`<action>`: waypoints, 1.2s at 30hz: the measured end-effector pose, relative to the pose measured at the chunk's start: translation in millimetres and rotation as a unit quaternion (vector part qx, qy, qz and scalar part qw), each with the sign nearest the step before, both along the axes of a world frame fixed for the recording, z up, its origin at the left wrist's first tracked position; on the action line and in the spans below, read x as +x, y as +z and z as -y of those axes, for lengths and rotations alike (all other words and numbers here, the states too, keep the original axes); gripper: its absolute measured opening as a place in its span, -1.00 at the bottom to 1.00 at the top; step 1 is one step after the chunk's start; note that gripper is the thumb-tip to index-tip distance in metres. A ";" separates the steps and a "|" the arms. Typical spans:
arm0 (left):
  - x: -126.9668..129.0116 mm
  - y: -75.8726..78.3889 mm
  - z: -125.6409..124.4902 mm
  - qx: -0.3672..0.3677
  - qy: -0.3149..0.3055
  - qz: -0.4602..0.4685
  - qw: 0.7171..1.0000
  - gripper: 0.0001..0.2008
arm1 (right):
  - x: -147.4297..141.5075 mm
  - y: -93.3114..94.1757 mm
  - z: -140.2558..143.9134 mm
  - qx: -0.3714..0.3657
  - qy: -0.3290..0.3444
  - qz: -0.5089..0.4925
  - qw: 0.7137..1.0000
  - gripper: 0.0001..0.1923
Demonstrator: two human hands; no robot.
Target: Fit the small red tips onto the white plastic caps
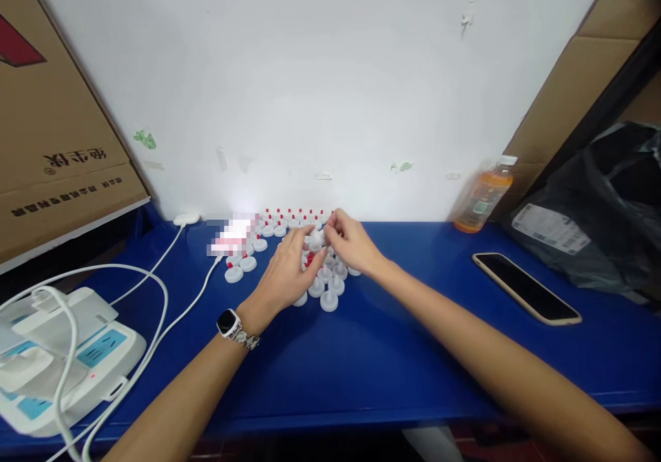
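My left hand (287, 267) has its thumb and fingers curved around a white nozzle cap (317, 239) above the blue table. Beside it, the fingers of my right hand (352, 243) are pinched together near that cap; what they hold is hidden. Below my hands stand several white nozzle caps without red tips (329, 301). Small red tips (310, 259) show partly between my left thumb and fingers. Several white caps with red tips (279, 229) stand in rows along the wall, and more of them (234, 274) are to the left.
A power strip (116, 352) with white cables lies at the left, near a pixelated bright object (235, 235). An orange drink bottle (485, 197), a phone (527, 288) and a dark plastic bag (593, 200) are on the right. A white wall (330, 90) closes off the back.
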State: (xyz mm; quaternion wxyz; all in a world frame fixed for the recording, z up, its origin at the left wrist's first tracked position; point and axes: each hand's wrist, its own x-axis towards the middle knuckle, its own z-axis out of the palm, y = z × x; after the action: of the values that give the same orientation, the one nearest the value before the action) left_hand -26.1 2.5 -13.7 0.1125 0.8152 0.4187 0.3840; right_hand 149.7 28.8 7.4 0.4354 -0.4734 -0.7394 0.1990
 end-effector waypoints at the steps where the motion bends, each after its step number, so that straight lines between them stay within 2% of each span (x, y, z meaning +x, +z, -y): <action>1: 1.0 -0.4 0.7 -0.013 -0.007 -0.001 1.000 -0.61 | -3.0 -2.3 11.2 -0.008 0.015 -0.005 1.000 -0.92; 4: -0.2 0.8 1.9 -0.024 -0.039 -0.012 0.999 -0.69 | -6.6 -8.9 30.4 -0.004 0.031 0.001 1.000 -0.84; 8: -7.6 10.0 4.2 0.040 -0.059 -0.059 0.996 -0.69 | -6.5 -13.3 31.5 0.010 0.044 -0.012 0.999 -0.70; 13: -12.3 22.0 5.5 0.099 -0.071 -0.110 0.986 -0.67 | -18.5 -15.9 25.7 -0.042 0.049 -0.143 0.988 -0.58; 15: -17.5 25.4 2.9 0.072 -0.075 -0.087 0.991 -0.66 | -19.5 -15.9 22.7 -0.074 0.052 -0.195 0.977 -0.57; 18: -34.5 30.1 -5.2 -0.044 -0.070 0.010 0.997 -0.61 | -7.6 -12.1 17.1 -0.061 0.006 -0.230 0.971 -0.57; 20: -47.0 31.8 -11.7 -0.066 -0.053 0.071 0.994 -0.55 | 4.3 -8.3 14.0 -0.029 -0.035 -0.206 0.977 -0.55; 21: -51.4 31.8 -14.4 -0.078 -0.044 0.072 0.993 -0.56 | 9.0 -7.1 13.0 -0.019 -0.042 -0.172 0.984 -0.55; 23: -54.2 29.5 -17.7 -0.080 -0.032 0.045 0.995 -0.59 | 12.8 -6.9 11.8 -0.006 -0.023 -0.059 0.998 -0.56; 26: -46.1 22.2 -17.8 -0.074 -0.037 -0.013 0.997 -0.59 | 7.4 -10.9 11.1 0.022 0.006 0.107 0.994 -0.63; 28: -38.7 16.7 -16.6 -0.066 -0.038 -0.025 0.997 -0.58 | 3.5 -12.9 11.2 0.024 -0.005 0.129 0.991 -0.70; 31: -30.6 9.5 -14.0 -0.053 -0.038 -0.030 0.997 -0.57 | 4.0 -12.8 13.9 -0.013 0.008 0.032 0.999 -0.75; 36: -18.6 1.8 -7.5 -0.033 -0.052 -0.029 0.998 -0.59 | 8.9 -11.8 19.9 -0.080 0.142 -0.140 0.977 -0.71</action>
State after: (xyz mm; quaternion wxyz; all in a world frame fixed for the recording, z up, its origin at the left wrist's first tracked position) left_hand -44.7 10.0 -12.0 0.1475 0.8424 0.3911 0.3401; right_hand 158.6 8.8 -4.4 0.4627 -0.3643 -0.7126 0.3813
